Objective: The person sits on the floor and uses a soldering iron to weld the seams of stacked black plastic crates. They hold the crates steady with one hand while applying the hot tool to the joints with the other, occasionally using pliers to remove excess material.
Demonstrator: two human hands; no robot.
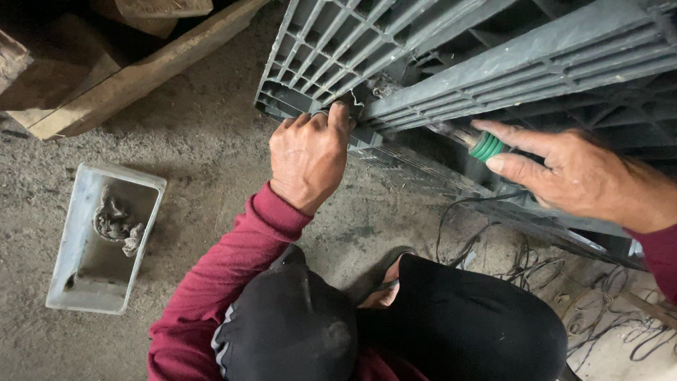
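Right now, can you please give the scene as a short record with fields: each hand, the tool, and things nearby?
left hand: grips edge of grey plastic pallet
right hand: holds green-handled tool, its tip toward the pallet
floor: dusty concrete
nearby: pale plastic tray holding a rag; wooden beams; loose black wires

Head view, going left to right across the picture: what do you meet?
Plastic tray holding a rag → left hand on the grey pallet → green-handled tool → right hand.

Dusty concrete floor (pixel 204 141), white plastic tray (pixel 77 282), wooden beams (pixel 141 70), grey plastic pallet (pixel 493 63), loose wires (pixel 599 310)
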